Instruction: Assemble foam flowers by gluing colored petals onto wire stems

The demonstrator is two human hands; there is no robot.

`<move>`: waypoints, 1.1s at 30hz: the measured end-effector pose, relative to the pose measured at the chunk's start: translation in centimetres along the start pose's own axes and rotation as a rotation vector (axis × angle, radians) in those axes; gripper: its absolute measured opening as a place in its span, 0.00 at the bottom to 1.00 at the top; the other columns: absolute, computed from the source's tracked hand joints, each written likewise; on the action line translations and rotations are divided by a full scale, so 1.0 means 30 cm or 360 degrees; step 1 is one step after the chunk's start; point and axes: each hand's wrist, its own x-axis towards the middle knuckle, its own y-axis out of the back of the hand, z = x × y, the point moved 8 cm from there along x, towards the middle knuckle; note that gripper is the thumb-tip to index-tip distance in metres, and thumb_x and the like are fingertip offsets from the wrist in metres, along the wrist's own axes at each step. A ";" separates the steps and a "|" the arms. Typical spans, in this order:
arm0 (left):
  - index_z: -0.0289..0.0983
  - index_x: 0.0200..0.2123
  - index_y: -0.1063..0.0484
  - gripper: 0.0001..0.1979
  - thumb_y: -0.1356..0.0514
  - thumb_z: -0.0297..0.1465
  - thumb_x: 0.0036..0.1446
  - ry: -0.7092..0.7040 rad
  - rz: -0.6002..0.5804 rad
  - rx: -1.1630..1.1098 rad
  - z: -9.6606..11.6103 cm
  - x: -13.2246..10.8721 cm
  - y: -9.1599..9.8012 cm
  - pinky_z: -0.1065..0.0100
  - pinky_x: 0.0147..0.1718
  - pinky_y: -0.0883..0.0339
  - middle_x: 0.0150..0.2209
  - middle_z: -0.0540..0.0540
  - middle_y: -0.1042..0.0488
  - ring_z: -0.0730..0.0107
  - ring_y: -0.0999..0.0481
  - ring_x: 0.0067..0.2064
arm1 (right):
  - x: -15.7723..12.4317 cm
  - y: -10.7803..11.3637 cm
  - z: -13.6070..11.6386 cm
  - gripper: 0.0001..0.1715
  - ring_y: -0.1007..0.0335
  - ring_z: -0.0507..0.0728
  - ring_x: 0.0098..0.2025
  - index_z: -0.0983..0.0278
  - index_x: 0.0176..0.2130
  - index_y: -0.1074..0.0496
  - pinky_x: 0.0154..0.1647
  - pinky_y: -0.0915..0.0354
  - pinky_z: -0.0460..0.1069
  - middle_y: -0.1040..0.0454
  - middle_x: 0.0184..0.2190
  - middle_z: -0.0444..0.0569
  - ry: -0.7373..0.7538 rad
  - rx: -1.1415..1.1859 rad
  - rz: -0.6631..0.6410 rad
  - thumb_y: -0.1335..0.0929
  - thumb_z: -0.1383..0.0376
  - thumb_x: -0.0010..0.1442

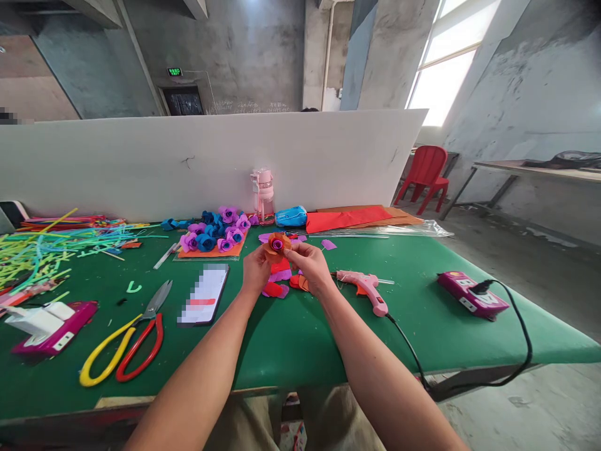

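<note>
Between my two hands is a paper flower (278, 243) with orange outer petals and a purple centre, held above the table. My left hand (256, 270) pinches its left side. The fingers of my right hand (307, 262) are closed on its right edge. Under the hands lie loose red, orange and purple paper petals (280, 270), partly hidden by them. A pink hot glue gun (366, 285) rests just right of my right hand, its cord running off the front edge. Left of my left hand lies a phone (205, 294).
Scissors (136, 338) with yellow and red handles lie at left, near a power strip (59, 329) and a pile of pipe cleaners (42, 250). Purple and blue paper flowers (218, 230) sit behind the phone. A pink bottle (263, 191) stands by the white board (188, 156). Another power strip (472, 294) is right.
</note>
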 end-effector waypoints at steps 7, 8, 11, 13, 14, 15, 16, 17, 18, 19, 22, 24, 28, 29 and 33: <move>0.36 0.33 0.25 0.11 0.42 0.36 0.51 0.0056 -0.0017 -0.0091 -0.020 0.002 -0.009 0.73 0.28 0.35 0.27 0.50 0.22 0.69 0.26 0.29 | 0.015 0.035 -0.005 0.14 0.47 0.47 0.18 0.63 0.23 0.34 0.19 0.46 0.45 0.37 0.16 0.38 0.0083 0.0176 0.0179 0.30 0.56 0.44; 0.36 0.34 0.25 0.12 0.42 0.37 0.51 0.0082 -0.0025 -0.0156 -0.027 0.003 -0.014 0.72 0.28 0.34 0.27 0.50 0.22 0.69 0.25 0.29 | 0.018 0.044 -0.001 0.14 0.48 0.46 0.18 0.63 0.23 0.34 0.19 0.46 0.44 0.37 0.16 0.38 0.0089 0.0212 0.0210 0.30 0.56 0.44; 0.36 0.35 0.25 0.12 0.42 0.36 0.51 0.0182 -0.0034 -0.0300 -0.042 0.005 -0.021 0.71 0.27 0.32 0.26 0.49 0.22 0.69 0.24 0.27 | 0.028 0.056 0.022 0.16 0.49 0.46 0.17 0.63 0.22 0.34 0.19 0.46 0.44 0.38 0.16 0.38 0.0064 0.0277 0.0243 0.30 0.54 0.43; 0.35 0.33 0.25 0.11 0.42 0.36 0.51 0.0245 -0.0053 -0.0305 -0.045 0.006 -0.024 0.71 0.26 0.32 0.27 0.48 0.22 0.69 0.23 0.26 | 0.033 0.052 0.050 0.18 0.49 0.46 0.17 0.63 0.22 0.34 0.19 0.46 0.44 0.37 0.16 0.38 -0.0028 0.0268 0.0223 0.29 0.53 0.41; 0.35 0.33 0.25 0.11 0.42 0.35 0.51 0.0273 -0.0062 -0.0298 -0.045 0.006 -0.024 0.72 0.25 0.31 0.27 0.48 0.22 0.70 0.23 0.25 | 0.033 0.049 0.063 0.19 0.49 0.46 0.17 0.63 0.22 0.34 0.18 0.46 0.44 0.37 0.16 0.38 -0.0076 0.0265 0.0217 0.29 0.52 0.41; 0.35 0.32 0.25 0.10 0.42 0.35 0.51 0.0296 -0.0069 -0.0299 -0.045 0.006 -0.024 0.72 0.25 0.31 0.28 0.48 0.22 0.70 0.23 0.25 | 0.032 0.047 0.072 0.19 0.49 0.46 0.17 0.63 0.22 0.34 0.18 0.46 0.44 0.37 0.17 0.38 -0.0105 0.0266 0.0219 0.29 0.51 0.41; 0.35 0.32 0.25 0.10 0.42 0.34 0.51 0.0311 -0.0069 -0.0313 -0.046 0.006 -0.024 0.72 0.25 0.31 0.29 0.47 0.22 0.70 0.23 0.25 | 0.031 0.045 0.075 0.20 0.49 0.46 0.17 0.63 0.22 0.34 0.18 0.46 0.44 0.38 0.17 0.38 -0.0107 0.0272 0.0224 0.29 0.50 0.42; 0.35 0.33 0.25 0.10 0.41 0.34 0.51 0.0317 -0.0061 -0.0342 -0.046 0.006 -0.023 0.72 0.25 0.31 0.30 0.47 0.21 0.71 0.23 0.25 | 0.029 0.043 0.072 0.20 0.49 0.46 0.17 0.63 0.22 0.34 0.19 0.46 0.44 0.38 0.17 0.38 -0.0081 0.0284 0.0230 0.29 0.50 0.42; 0.35 0.34 0.25 0.10 0.41 0.34 0.50 0.0318 -0.0044 -0.0377 -0.048 0.005 -0.022 0.71 0.25 0.30 0.30 0.47 0.21 0.71 0.23 0.25 | 0.027 0.040 0.064 0.20 0.49 0.46 0.17 0.63 0.22 0.34 0.19 0.45 0.44 0.38 0.17 0.38 -0.0038 0.0298 0.0228 0.29 0.50 0.42; 0.36 0.34 0.25 0.10 0.41 0.34 0.50 0.0314 -0.0022 -0.0406 -0.050 0.005 -0.020 0.71 0.25 0.30 0.30 0.47 0.21 0.71 0.23 0.25 | 0.024 0.036 0.055 0.20 0.49 0.46 0.17 0.63 0.22 0.34 0.19 0.45 0.44 0.39 0.17 0.38 0.0005 0.0307 0.0216 0.29 0.50 0.43; 0.36 0.34 0.25 0.09 0.42 0.32 0.50 0.0274 0.0033 -0.0440 -0.055 0.003 -0.017 0.71 0.26 0.30 0.31 0.48 0.21 0.71 0.23 0.26 | 0.017 0.015 0.038 0.20 0.49 0.46 0.18 0.63 0.25 0.32 0.19 0.45 0.44 0.38 0.18 0.39 0.0037 0.0289 0.0133 0.28 0.51 0.42; 0.37 0.34 0.25 0.09 0.43 0.31 0.50 0.0242 0.0041 -0.0447 -0.055 0.003 -0.019 0.71 0.27 0.29 0.31 0.48 0.21 0.71 0.24 0.27 | 0.013 0.005 0.039 0.20 0.48 0.46 0.18 0.64 0.27 0.31 0.19 0.46 0.44 0.37 0.19 0.39 0.0000 0.0259 0.0086 0.27 0.51 0.41; 0.37 0.33 0.25 0.08 0.43 0.31 0.49 0.0218 0.0027 -0.0463 -0.058 0.002 -0.025 0.71 0.28 0.29 0.30 0.49 0.21 0.71 0.24 0.27 | 0.013 -0.001 0.045 0.21 0.48 0.45 0.18 0.63 0.27 0.31 0.18 0.47 0.44 0.36 0.20 0.39 -0.0036 0.0245 0.0055 0.27 0.51 0.40; 0.37 0.32 0.26 0.08 0.42 0.31 0.49 0.0214 0.0024 -0.0461 -0.059 0.002 -0.025 0.71 0.28 0.29 0.29 0.49 0.21 0.72 0.24 0.27 | 0.014 0.003 0.047 0.21 0.48 0.46 0.18 0.63 0.27 0.31 0.18 0.47 0.44 0.35 0.20 0.39 -0.0035 0.0255 0.0075 0.26 0.52 0.40; 0.37 0.33 0.26 0.08 0.43 0.30 0.48 0.0201 0.0009 -0.0465 -0.066 0.002 -0.029 0.71 0.27 0.30 0.28 0.49 0.23 0.72 0.25 0.25 | 0.017 0.020 0.048 0.20 0.47 0.46 0.19 0.63 0.27 0.31 0.19 0.46 0.44 0.35 0.20 0.39 -0.0018 0.0312 0.0148 0.26 0.53 0.39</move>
